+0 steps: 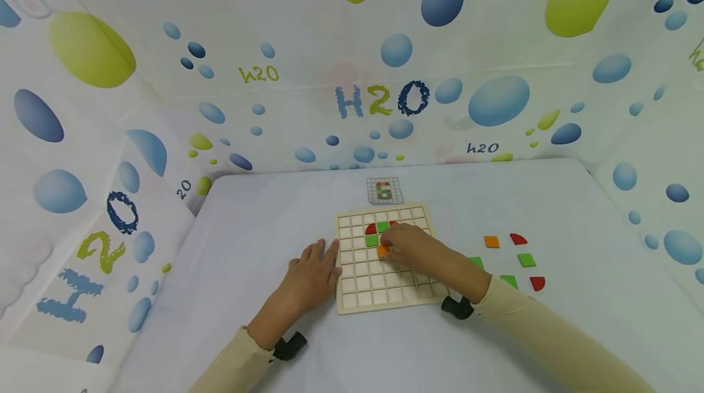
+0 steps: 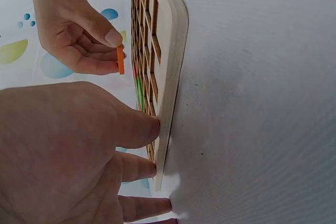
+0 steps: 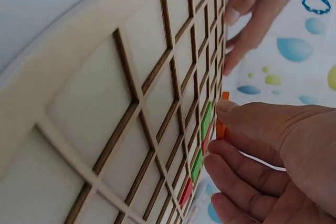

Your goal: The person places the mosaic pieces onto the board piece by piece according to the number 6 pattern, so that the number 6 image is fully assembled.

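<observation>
Orange tile (image 1: 382,251) pinched over the board (image 1: 364,283)

The tile is in the right hand (image 1: 409,246), gripped between thumb and forefinger above the middle of the grid. It seems to be slightly clear of the wood, but the fingers cover part of it and contact is hard to judge. The other fingers of that hand bend loosely.

Close beyond the tile, four pieces lie in the grid. A red piece (image 1: 371,229), a green piece (image 1: 382,227) and another red piece (image 1: 393,222), partly hidden by the hand, share one row; a second green piece (image 1: 372,240) is in the next row towards the person, beside the hand.

The board lies flat on a white cloth (image 1: 247,216). At its left edge, the left hand (image 1: 311,277) is relaxed with fingers spread, thumb and one finger touching the rim.

Just past the far edge is a small card (image 1: 385,190) with a coloured pattern on a grid. To the right of the board are loose pieces: a second orange tile (image 1: 492,241), two red quarters (image 1: 518,239) and three green squares (image 1: 526,260), one partly behind the right forearm. A printed backdrop (image 1: 308,69) with blue and lime drops stands behind.
</observation>
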Demonstrator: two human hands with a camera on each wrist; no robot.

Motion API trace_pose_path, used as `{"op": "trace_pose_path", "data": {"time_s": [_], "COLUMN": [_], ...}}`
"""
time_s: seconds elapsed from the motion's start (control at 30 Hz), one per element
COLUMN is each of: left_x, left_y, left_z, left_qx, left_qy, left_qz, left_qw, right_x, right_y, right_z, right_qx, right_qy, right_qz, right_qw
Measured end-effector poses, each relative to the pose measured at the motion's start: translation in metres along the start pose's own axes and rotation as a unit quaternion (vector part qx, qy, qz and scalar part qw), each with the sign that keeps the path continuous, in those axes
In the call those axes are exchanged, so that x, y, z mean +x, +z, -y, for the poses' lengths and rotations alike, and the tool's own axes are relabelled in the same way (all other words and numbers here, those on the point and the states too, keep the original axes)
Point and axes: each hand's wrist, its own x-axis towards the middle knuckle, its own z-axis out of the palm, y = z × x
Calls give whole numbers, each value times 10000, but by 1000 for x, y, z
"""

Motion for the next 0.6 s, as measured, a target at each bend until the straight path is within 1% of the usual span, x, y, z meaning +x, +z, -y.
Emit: {"op": "trace_pose_path", "data": {"time_s": [0.33, 0.5, 0.6], "left_x": [0, 1, 1], "left_y": [1, 1, 1], "left_z": [1, 2, 2], "left_qx": [9, -80, -71], "left_qy": [-2, 3, 2], "left_qz": [16, 54, 70], "left_qw": [10000, 10000, 10000], "right_x": [4, 4, 4], "right_y": [11, 15, 15], "right_z": [13, 15, 17], "right_qx": [-508, -704, -744], "right_qy": [-77, 67, 81], "right_qz": [-293, -290, -303], "right_qw": [9982, 9971, 9967]}}
